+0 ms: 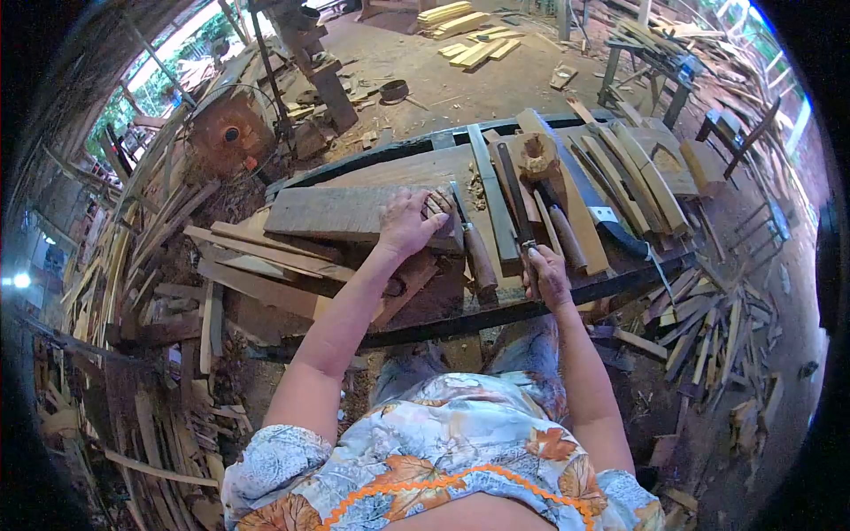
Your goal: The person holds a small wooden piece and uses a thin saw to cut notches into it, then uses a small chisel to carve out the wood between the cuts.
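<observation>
My left hand [409, 221] lies on a thick wooden block [332, 211], fingers spread near its right end. A small rounded, ridged part [437, 203] shows beside my fingertips. My right hand [547, 276] is closed around the handle of a long dark file [511, 186], which points away from me over the bench. Between my hands lies a chisel [479, 257] with a wooden handle. Just right of the file rest another wooden-handled tool [567, 237] and a hollowed wooden piece [537, 157]. A handsaw [604, 214] with a dark handle lies further right.
Wooden strips [633, 173] lie along the bench's right side, and boards [274, 243] jut out at left. Offcuts [717, 323] heap on the ground at right. More scrap wood [159, 425] is piled at left. Yellowish planks [482, 51] lie on the floor beyond.
</observation>
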The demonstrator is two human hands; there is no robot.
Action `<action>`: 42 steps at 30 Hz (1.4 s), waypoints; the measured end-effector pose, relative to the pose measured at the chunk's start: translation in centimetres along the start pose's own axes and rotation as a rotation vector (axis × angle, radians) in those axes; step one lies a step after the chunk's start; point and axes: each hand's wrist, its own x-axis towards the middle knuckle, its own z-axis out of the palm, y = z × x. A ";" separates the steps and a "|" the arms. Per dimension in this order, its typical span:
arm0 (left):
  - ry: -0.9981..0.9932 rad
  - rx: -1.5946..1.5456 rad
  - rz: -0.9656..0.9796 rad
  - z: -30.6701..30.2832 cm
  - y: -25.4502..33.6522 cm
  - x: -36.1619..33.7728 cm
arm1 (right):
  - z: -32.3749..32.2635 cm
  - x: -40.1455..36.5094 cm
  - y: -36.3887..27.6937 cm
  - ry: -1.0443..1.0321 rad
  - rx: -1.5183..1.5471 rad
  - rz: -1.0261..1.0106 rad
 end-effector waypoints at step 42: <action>0.353 0.034 -0.048 2.6 -0.3 0.8 | 7.4 -3.2 -5.5 0.017 -1.254 -0.425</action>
